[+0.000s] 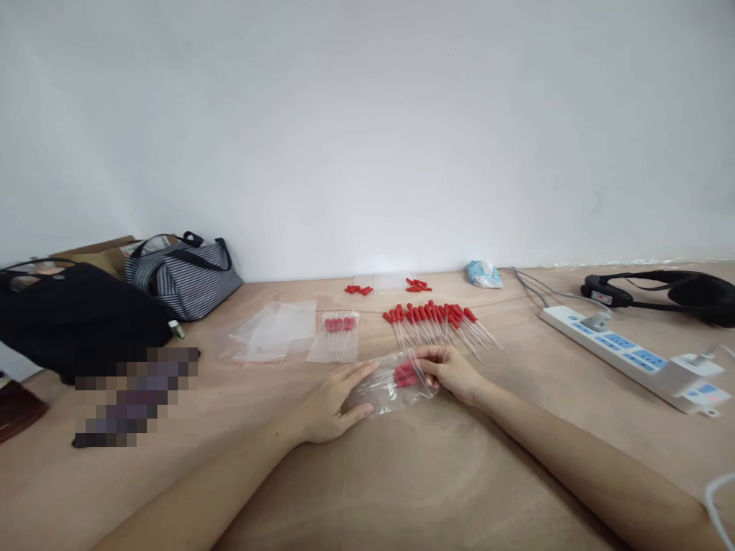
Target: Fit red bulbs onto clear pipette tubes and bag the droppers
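A clear plastic zip bag [383,396] lies on its side between my two hands, with several droppers [406,374] inside, their red rubber bulbs toward the right end. My left hand [336,404] grips the bag's left end, fingers over it and thumb along its near side. At the right end, by the bag's mouth, my right hand [451,371] pinches the plastic beside the red bulbs. Just beyond lies a filled dropper bag [338,337], bulbs pointing away. A pile of loose droppers [439,317] with clear stems is spread behind my right hand.
Flat clear bags [276,333] are stacked at centre left. More red-bulbed droppers [418,285] lie near the wall. A power strip [625,352] and black headset [660,295] are at right, a tissue pack [484,274] behind. A striped bag [187,279] and black bag [80,321] stand left.
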Motion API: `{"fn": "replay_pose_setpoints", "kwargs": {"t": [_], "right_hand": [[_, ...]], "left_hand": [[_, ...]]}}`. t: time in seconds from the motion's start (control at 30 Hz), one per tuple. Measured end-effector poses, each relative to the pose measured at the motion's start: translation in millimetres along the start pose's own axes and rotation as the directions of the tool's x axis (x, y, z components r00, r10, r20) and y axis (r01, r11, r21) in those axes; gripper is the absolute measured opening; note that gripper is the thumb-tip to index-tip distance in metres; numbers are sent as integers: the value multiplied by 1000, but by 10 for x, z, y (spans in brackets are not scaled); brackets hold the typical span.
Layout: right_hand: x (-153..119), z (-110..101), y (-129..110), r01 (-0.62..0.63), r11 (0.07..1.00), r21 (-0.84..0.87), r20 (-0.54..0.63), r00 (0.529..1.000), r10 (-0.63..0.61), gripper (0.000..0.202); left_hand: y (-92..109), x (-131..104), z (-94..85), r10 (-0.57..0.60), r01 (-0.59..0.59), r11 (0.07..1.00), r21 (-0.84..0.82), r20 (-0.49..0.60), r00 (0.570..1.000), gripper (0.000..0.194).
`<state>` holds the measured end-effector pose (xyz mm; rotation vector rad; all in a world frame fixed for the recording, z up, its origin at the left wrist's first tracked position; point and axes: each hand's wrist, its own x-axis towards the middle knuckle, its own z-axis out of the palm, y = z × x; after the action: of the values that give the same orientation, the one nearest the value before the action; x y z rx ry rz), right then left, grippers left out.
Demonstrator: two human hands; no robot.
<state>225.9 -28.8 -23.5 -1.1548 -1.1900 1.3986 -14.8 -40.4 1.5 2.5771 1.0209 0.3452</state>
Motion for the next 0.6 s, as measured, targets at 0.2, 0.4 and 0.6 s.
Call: {"fn": "replay_pose_setpoints", "kwargs": {"t": [0.2,0.4,0.6], "right_hand": [[106,53,109,36,987,-155,-183,981,-65,18],[55,67,101,109,986,-126,49,993,-104,19],[300,-395,-117,137,744,-654,-253,887,-385,10]], "left_hand": [[11,-10,-5,-10,9,1000,10,3,1000,57],[17,0,-7,7,-7,1000,21,33,999,47],[-5,-4,6,-5,4,1000,25,49,999,46]]}}
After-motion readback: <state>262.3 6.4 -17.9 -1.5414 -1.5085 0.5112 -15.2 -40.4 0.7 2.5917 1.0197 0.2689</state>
